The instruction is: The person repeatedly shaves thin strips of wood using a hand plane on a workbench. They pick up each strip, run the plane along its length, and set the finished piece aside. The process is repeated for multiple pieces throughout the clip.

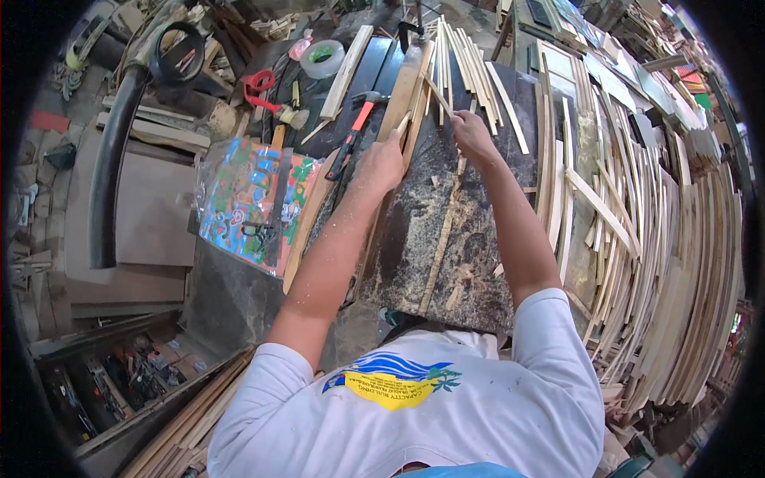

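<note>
My left hand [381,162] is closed around a short thin wooden stick [403,122] over a dark stone-like bench top [446,231]. My right hand [472,134] grips another thin wooden strip [437,94] that slants up to the left. Both hands sit side by side near the bench's far end. Just beyond them lies a fan of several long pale wooden strips [466,64]. A hammer with a red and black handle [351,135] lies to the left of my left hand.
A big pile of wooden slats [653,239] fills the right side. A colourful plastic bag [249,199] lies left of the bench. A tape roll [323,57], red tool [259,84], black pipe [107,175] and sawdust are around.
</note>
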A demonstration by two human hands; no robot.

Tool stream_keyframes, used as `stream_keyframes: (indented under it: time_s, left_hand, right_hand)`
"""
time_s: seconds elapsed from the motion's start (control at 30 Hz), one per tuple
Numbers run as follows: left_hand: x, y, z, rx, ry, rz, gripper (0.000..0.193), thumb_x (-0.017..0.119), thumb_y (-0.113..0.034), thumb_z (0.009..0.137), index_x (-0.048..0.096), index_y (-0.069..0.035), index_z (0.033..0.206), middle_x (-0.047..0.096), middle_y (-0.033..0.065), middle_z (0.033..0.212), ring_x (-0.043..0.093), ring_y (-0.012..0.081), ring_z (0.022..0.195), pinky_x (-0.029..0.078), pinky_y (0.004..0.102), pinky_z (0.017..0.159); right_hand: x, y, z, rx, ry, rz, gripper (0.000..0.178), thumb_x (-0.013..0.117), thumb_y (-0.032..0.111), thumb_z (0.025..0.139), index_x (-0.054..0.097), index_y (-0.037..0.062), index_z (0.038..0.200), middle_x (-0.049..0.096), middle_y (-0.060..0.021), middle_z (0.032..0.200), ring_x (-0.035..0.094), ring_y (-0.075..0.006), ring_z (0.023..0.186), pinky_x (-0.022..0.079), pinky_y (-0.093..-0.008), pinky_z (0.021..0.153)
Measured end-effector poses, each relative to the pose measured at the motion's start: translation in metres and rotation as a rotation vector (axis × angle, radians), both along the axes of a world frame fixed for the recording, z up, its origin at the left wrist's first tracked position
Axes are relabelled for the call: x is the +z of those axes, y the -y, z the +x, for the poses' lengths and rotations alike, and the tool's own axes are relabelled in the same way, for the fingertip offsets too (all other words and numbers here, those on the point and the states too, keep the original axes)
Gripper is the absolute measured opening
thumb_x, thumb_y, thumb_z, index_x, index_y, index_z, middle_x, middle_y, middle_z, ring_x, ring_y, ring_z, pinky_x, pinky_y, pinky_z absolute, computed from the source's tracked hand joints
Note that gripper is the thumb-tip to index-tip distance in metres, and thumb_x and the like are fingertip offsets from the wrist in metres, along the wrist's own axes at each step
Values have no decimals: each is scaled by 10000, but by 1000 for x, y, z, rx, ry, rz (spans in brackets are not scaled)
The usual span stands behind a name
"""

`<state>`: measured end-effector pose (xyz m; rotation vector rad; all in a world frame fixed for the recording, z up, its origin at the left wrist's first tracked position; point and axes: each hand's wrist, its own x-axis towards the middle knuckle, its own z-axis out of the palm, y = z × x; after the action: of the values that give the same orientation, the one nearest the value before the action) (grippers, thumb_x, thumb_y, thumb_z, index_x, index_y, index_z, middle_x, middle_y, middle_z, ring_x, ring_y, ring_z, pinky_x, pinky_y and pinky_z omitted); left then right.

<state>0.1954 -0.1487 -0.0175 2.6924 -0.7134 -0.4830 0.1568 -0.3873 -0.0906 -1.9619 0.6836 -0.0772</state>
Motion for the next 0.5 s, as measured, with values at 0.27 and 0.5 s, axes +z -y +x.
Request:
stream_keyframes:
  time_s: [0.27,0.5]
  left_hand:
    - [-7,85,67,-42,162,-128,512,477,-95,990,516,-89,1500,695,413,1099,688,561,1093,527,639,947]
    - [13,76,16,-166,222,-385,534,496,-146,1047,496,-138,1581,735,308,1024,714,517,874,540,604,771]
  right_hand:
    - [-39,33,28,-156,156,-195,442,597,318,1066,646,29,1396,782,-187,1001,756,-301,863,588,-432,810]
    - [-1,5,-113,-92,-132,-344,395,616,267,1015,630,69,1357,758,-257,1093,726,-472,1039,554,-594,941]
